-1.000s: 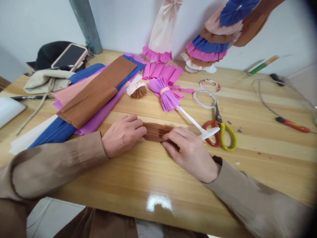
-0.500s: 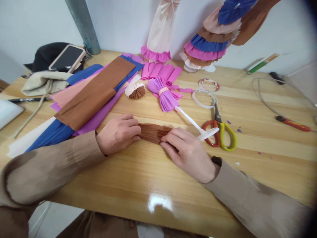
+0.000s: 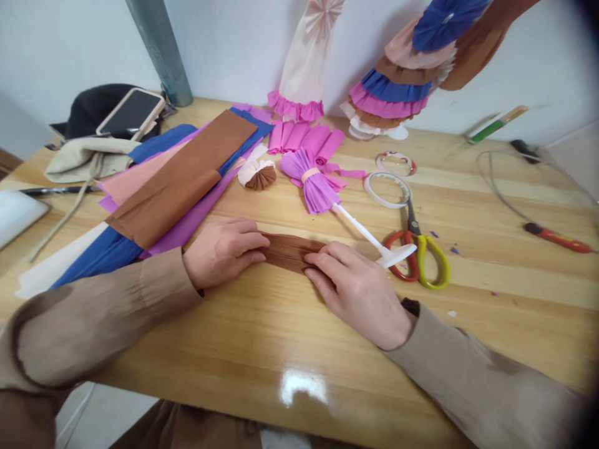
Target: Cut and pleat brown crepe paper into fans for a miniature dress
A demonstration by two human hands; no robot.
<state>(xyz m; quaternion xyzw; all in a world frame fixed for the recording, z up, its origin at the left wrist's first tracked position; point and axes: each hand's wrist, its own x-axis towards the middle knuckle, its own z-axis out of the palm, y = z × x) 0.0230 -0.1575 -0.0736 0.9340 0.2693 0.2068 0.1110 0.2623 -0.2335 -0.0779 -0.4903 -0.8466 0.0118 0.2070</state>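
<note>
Between my hands, just above or on the wooden table [image 3: 262, 349], lies a narrow pleated strip of brown crepe paper [image 3: 287, 251]. My left hand [image 3: 229, 251] grips its left end, fingers curled over it. The right end is pinched under the fingers of my right hand [image 3: 353, 284]; the paper beneath both hands is hidden. Behind the strip is a purple crepe-paper bunch [image 3: 313, 184] tied with a peach band. A white plastic stick with a round base [image 3: 360, 227] extends from it towards my right hand. A small brown and white paper rosette [image 3: 257, 175] sits beside the bunch.
Left of my hands, crepe-paper sheets [image 3: 182, 178] are stacked. Scissors [image 3: 433, 265] and two tape rolls [image 3: 388, 189] lie to the right. Pink paper rolls [image 3: 306, 137] and ruffled paper dresses [image 3: 397, 90] are at the back, a phone [image 3: 131, 112] back left, a red-handled tool [image 3: 559, 238] far right.
Both hands keep their hold on the brown strip, the left one's fingers shifting slightly. The whole view has moved a little.
</note>
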